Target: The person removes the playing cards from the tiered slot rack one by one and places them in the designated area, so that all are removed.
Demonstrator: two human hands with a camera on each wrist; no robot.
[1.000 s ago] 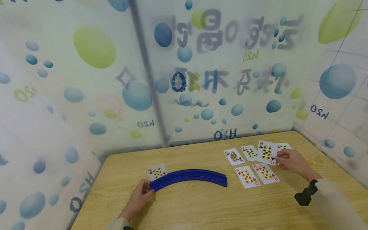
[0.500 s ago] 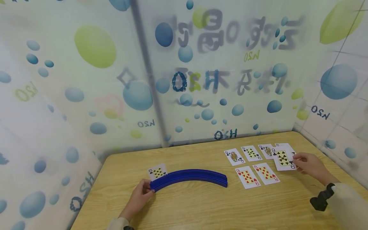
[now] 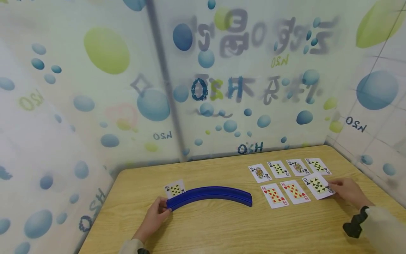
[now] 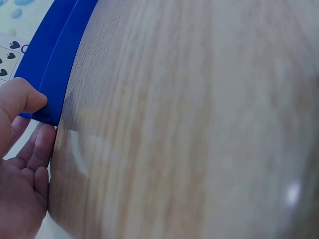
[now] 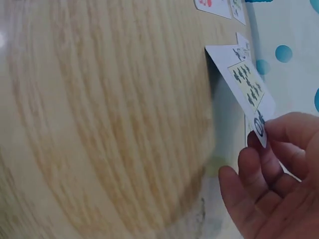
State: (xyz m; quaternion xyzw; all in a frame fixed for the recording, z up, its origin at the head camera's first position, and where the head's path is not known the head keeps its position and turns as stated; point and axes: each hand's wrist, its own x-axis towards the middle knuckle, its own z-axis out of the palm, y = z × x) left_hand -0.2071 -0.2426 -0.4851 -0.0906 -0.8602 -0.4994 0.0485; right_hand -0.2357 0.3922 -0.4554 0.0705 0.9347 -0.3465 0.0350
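Note:
My left hand [image 3: 156,214] pinches the left end of a curved blue card holder [image 3: 209,192] that lies on the table, thumb on its near side. A spade card [image 3: 175,189] stands up behind that end, its lower part hidden by the holder. At the right, my right hand [image 3: 349,191] pinches the nine of clubs [image 3: 318,185] by its right corner. In the right wrist view the held card [image 5: 247,84] is tilted, its near corner raised off the table. Beside it lie the eight of hearts [image 3: 295,191] and the nine of hearts [image 3: 274,195].
Behind lies a back row: a queen [image 3: 260,173], a nine of spades [image 3: 278,169], another queen [image 3: 297,167] and an eight of clubs [image 3: 318,166]. The wooden table [image 3: 222,229] meets a patterned curtain wall [image 3: 215,134] at its far edge.
My right hand has carried the nine of clubs rightward, then down toward the front row, uncovering the back-row queen and eight. The left hand and card holder have stayed put.

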